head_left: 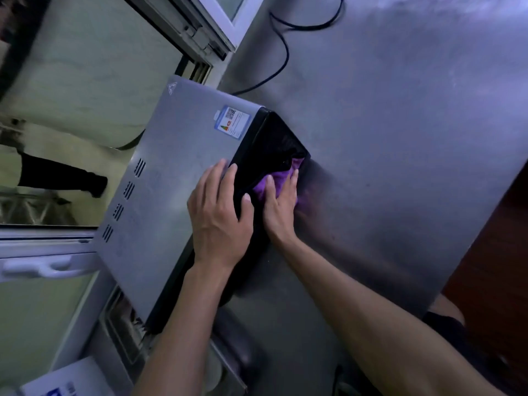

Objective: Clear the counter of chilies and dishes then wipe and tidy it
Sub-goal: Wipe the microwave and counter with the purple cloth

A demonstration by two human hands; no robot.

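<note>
Head: steel counter (400, 124) beside window (71, 81)

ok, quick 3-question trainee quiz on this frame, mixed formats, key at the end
1. True or false: the left hand rests on the top edge of the microwave.
2. What does the right hand press against the microwave's dark front? A) a sponge B) a purple cloth C) a paper towel
3. Fill in: a black ____ trails across the steel counter behind the microwave.

Key: 1 true; 2 B; 3 cable
</note>
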